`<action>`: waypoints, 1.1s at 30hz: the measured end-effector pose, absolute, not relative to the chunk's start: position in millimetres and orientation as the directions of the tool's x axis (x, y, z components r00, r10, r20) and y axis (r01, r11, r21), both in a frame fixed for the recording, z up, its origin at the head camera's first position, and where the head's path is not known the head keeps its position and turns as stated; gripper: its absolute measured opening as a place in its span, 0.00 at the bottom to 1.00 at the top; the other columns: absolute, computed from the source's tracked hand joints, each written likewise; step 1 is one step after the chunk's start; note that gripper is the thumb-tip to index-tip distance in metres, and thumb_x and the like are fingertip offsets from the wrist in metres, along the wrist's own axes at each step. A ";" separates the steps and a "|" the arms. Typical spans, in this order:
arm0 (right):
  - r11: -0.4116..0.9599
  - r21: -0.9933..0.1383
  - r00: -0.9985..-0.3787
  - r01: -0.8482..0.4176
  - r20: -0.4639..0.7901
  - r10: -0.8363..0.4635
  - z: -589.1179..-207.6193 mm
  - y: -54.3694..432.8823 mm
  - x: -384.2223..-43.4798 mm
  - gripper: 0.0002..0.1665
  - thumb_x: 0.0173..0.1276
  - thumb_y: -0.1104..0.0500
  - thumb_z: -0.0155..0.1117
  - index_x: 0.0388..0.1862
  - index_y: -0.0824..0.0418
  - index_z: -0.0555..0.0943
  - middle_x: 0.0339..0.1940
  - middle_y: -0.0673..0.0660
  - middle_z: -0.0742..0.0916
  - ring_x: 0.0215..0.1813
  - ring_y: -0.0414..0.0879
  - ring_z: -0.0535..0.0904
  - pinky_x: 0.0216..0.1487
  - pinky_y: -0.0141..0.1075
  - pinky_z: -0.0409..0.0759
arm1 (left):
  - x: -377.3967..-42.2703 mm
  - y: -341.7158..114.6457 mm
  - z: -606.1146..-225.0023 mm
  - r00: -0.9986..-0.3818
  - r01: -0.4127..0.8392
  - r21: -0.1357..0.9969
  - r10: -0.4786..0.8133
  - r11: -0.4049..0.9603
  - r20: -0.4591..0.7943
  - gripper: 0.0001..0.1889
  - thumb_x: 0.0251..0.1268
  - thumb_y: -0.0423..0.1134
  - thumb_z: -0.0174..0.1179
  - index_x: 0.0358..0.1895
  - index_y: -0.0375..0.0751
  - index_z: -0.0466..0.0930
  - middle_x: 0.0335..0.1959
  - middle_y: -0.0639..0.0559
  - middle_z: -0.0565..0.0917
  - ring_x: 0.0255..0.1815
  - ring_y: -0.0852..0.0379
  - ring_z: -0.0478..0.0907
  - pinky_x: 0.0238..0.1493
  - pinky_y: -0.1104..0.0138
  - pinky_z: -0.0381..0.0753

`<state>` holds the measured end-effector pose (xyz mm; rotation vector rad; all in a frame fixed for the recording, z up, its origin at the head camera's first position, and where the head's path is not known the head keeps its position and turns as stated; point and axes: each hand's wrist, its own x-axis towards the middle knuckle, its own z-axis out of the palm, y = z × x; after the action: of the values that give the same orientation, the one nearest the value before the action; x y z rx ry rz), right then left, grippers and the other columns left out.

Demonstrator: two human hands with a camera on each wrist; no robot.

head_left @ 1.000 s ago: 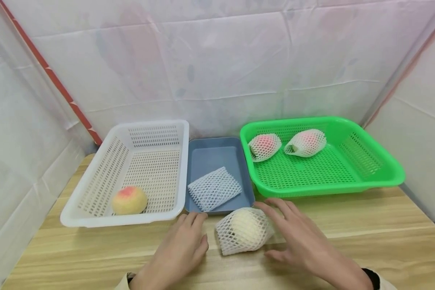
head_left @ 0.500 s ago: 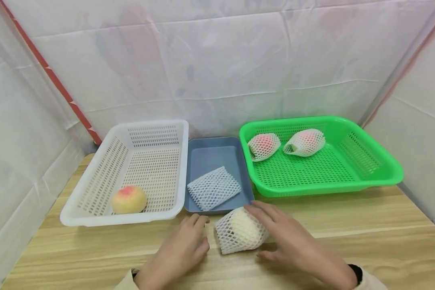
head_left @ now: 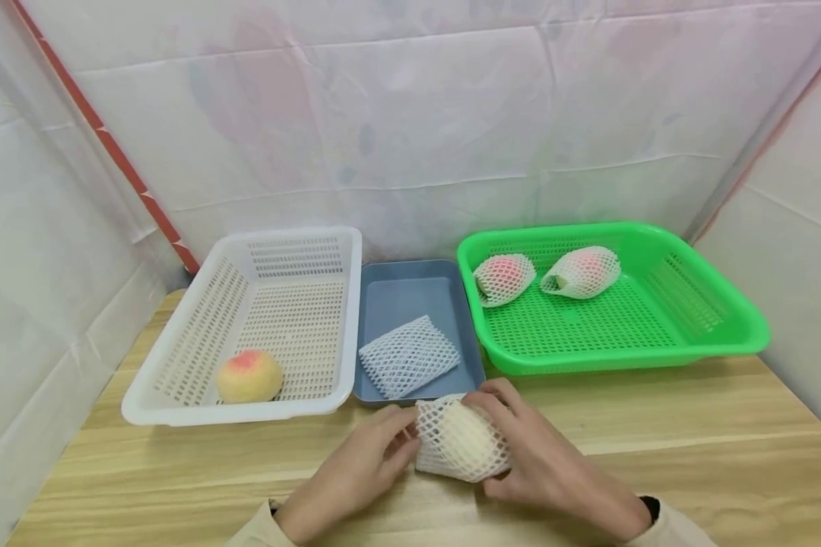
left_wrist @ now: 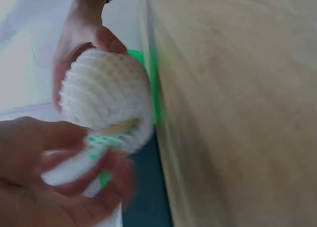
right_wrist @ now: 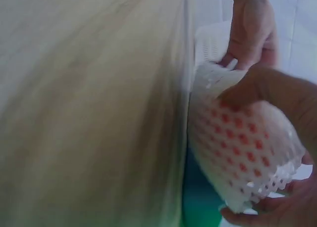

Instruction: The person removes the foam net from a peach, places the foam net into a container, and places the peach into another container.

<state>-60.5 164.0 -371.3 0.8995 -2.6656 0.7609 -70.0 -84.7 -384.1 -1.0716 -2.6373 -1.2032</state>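
Find the netted peach (head_left: 468, 439) in front of the tray (head_left: 407, 296), gripped by the right hand (head_left: 530, 458); can't tell if pinched by the left hand (head_left: 364, 462); likely light and soft outside, so cup gently round the middle.

Wood-grain table (head_left: 657, 441), white basket (head_left: 294, 319) at left, blue-grey tray (head_left: 407, 296) in the middle, green basket (head_left: 575, 327) at right

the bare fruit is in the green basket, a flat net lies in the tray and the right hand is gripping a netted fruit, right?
Not quite: the bare fruit is in the white basket, as the head view shows. The rest holds: a flat net lies in the tray, and the right hand is gripping a netted fruit.
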 end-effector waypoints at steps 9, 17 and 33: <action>0.472 -0.393 -0.603 -0.789 0.644 -0.471 -322.5 165.3 -72.8 0.56 0.21 0.59 0.79 0.60 0.63 0.72 0.56 0.57 0.74 0.52 0.47 0.73 0.47 0.40 0.82 | -83.7 -72.5 -345.7 -0.656 0.722 0.685 0.416 0.100 0.630 0.14 0.63 0.21 0.54 0.49 0.34 0.79 0.44 0.45 0.81 0.44 0.54 0.81 0.41 0.69 0.83; 0.497 -0.399 -0.626 -0.771 0.620 -0.473 -308.5 160.2 -81.9 0.55 0.22 0.58 0.79 0.60 0.60 0.73 0.56 0.56 0.74 0.54 0.47 0.72 0.51 0.41 0.79 | -93.1 -74.8 -335.1 -0.730 0.411 0.910 0.578 -0.057 0.366 0.24 0.53 0.15 0.51 0.57 0.24 0.71 0.50 0.31 0.77 0.48 0.43 0.82 0.44 0.63 0.83; 0.372 -0.522 -0.640 -0.768 0.597 -0.484 -295.0 153.2 -101.7 0.54 0.36 0.56 0.86 0.65 0.61 0.71 0.61 0.58 0.75 0.61 0.49 0.71 0.56 0.33 0.76 | -107.3 -90.3 -310.4 -0.765 0.377 0.924 0.543 -0.057 0.346 0.37 0.47 0.18 0.62 0.66 0.28 0.62 0.56 0.33 0.73 0.50 0.43 0.78 0.50 0.57 0.81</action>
<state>-101.7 153.2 -295.0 1.0949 -2.2938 1.1499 -107.3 -90.3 -310.4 -1.1036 -2.2400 -2.1119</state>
